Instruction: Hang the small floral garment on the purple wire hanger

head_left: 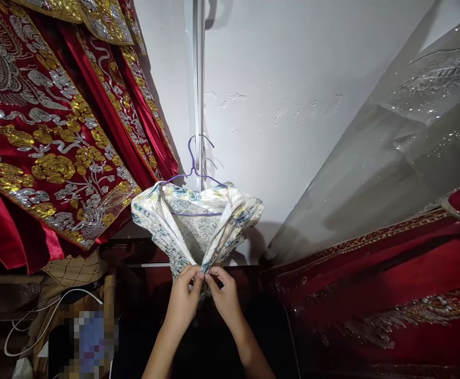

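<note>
A white floral dress or blouse with blue and yellow print hangs on a purple wire hanger, its front parted in a V. At the bottom of that V my left hand pinches the left front edge. Close beside it, my right hand pinches the right front edge, and the fingertips of both hands nearly touch. Whether a button or zip lies between the fingers is too small to tell. Below the hands the garment is mostly hidden.
Red robes with gold and silver embroidery hang at the left. On the right are a sheer sparkly cover and red beaded cloth. A white cable loops at lower left. Behind stands a pale wall.
</note>
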A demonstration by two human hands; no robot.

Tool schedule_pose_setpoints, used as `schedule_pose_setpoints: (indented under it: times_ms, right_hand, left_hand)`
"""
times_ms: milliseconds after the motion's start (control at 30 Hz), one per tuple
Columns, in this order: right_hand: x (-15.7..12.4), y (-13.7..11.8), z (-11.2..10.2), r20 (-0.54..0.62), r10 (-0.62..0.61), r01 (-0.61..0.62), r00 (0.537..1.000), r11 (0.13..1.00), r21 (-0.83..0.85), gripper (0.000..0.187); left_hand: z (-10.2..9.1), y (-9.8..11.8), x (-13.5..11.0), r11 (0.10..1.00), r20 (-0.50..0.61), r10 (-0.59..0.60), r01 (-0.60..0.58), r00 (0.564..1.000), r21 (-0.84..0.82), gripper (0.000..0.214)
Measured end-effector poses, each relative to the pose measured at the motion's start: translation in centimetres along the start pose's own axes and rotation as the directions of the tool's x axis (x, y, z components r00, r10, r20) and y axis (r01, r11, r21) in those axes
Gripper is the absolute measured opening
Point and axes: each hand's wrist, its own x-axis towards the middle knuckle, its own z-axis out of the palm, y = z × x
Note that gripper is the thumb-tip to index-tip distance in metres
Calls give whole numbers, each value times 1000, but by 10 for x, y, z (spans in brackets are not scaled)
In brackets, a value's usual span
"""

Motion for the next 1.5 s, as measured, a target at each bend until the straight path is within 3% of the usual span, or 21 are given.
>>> schedule_pose_setpoints:
  times_ms: [233, 333, 467, 533, 667, 967, 1100, 1200, 1333, 1400, 1500]
  right_hand:
    - [1, -12, -18, 82, -5, 11, 997, 997, -76, 20]
    - [5, -16, -28, 87, -10, 19, 996, 995, -100, 19]
    - [6, -13, -31, 59, 2, 6, 998, 992, -125, 22]
    - [4, -8, -26, 3, -4, 4, 1000, 990, -140, 23]
    - [0, 5, -18, -99, -42, 23, 994, 982, -185, 25]
    - [13, 9, -28, -97, -59, 24, 994, 945, -327, 29]
    - [7, 11, -30, -98, -44, 6, 994, 933, -359, 28]
    - [-5, 20, -27, -96, 9, -44, 995, 931, -363, 29]
    - [-8, 19, -24, -62, 66, -82, 996, 943, -323, 29]
    - [1, 2, -23, -25, 62, -66, 998, 961, -269, 26]
    - [29, -47, -25, 3, -39, 39, 999, 987, -153, 28]
  left_hand:
    - [-4, 2, 7, 993, 67, 21, -13, 998, -116, 32]
    - [0, 3, 8, 962, 71, 3, 17, 997, -271, 26]
    - [10, 1, 9, 781, 107, -150, 184, 983, -597, 19]
    - [13, 3, 11, 699, 103, -241, 246, 965, -672, 26]
    - [8, 21, 21, 659, 2, -309, 215, 951, -721, 38]
    - [-30, 104, 74, 615, -186, -70, -105, 980, -781, 45]
    - [-46, 127, 86, 615, -224, 47, -205, 974, -762, 43]
    - [-54, 132, 89, 624, -255, 93, -256, 963, -739, 42]
    - [-57, 124, 89, 683, -217, 137, -251, 967, -686, 35]
    - [-55, 117, 87, 721, -194, 132, -229, 972, -654, 32]
    - [-51, 108, 85, 759, -184, 128, -216, 974, -614, 31]
